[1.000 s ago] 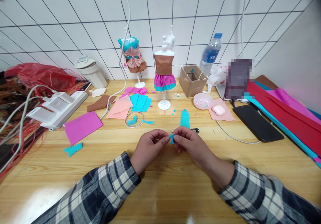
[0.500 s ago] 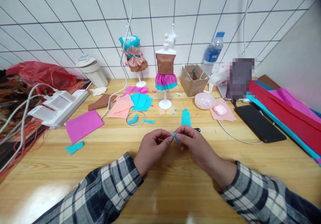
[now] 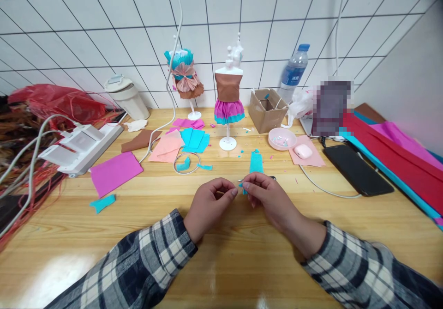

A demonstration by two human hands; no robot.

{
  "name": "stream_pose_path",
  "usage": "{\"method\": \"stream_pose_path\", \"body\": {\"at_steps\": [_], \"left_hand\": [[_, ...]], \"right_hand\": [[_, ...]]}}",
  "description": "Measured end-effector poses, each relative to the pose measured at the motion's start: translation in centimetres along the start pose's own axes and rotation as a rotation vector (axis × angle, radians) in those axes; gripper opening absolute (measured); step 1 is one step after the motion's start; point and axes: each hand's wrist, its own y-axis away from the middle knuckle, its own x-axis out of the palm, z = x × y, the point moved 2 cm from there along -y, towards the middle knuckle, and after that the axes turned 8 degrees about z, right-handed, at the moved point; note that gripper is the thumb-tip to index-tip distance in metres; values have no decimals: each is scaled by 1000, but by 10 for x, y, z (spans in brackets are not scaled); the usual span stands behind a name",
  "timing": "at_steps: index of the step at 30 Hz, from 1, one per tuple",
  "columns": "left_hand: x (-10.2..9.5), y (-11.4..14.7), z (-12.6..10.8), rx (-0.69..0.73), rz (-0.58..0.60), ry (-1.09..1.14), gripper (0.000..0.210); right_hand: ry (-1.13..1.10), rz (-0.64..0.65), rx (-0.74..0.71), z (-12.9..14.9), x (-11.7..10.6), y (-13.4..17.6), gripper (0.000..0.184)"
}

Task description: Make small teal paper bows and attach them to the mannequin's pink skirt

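My right hand [image 3: 272, 200] pinches a small piece of blue crepe paper [image 3: 244, 190] between thumb and fingertips. Just to its left, my left hand [image 3: 212, 206] is closed in a pinch, its fingertips a small gap away from that paper. Whatever the left fingers hold, if anything, is too small to make out. Behind the right hand lies a blue crepe paper strip [image 3: 256, 162], and the dark-handled tool [image 3: 273, 178] beside it is mostly covered by the fingers. Farther back stands a small white dress form [image 3: 229, 87] in a brown top and a pink-and-blue skirt.
A second dressed form [image 3: 187, 75] stands at the back left. Folded blue sheets [image 3: 195, 140], a magenta sheet [image 3: 116, 174] and a power strip [image 3: 85, 149] lie leftward. Rightward are a cardboard box [image 3: 268, 112], a pink bowl [image 3: 282, 146] and a black phone-like slab [image 3: 360, 170].
My left fingertips have drawn slightly left, away from the small blue paper, which stays in my right fingers. The other things look unmoved.
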Motion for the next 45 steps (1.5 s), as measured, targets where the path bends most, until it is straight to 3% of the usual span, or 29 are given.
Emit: {"method": "stream_pose_path", "body": {"at_steps": [5,10,14,19,24,32,35,40,45], "left_hand": [[0,0,-1,0,33,12,22],[1,1,-2,18,77,0,21],[-2,1,0,4,48,27,22],[-5,0,2,12,5,49,21],[-5,0,0,27,40,25,22],[-6,1,-1,33,55,-7,23],[-7,2,-1,47,87,5,22],[-9,2,1,69,140,-39,20],[-11,1,2,100,137,-167,18]], "right_hand": [[15,-15,-8,0,-1,-1,26],[81,52,-1,-1,0,-1,26],[149,76,13,1,0,0,40],[192,115,48,2,-1,1,27],[117,159,60,3,-3,0,25],[192,164,60,5,-3,1,23],[286,185,55,8,-5,1,16],[582,173,-83,15,-9,1,7],[685,189,-133,16,-10,2,6]]}}
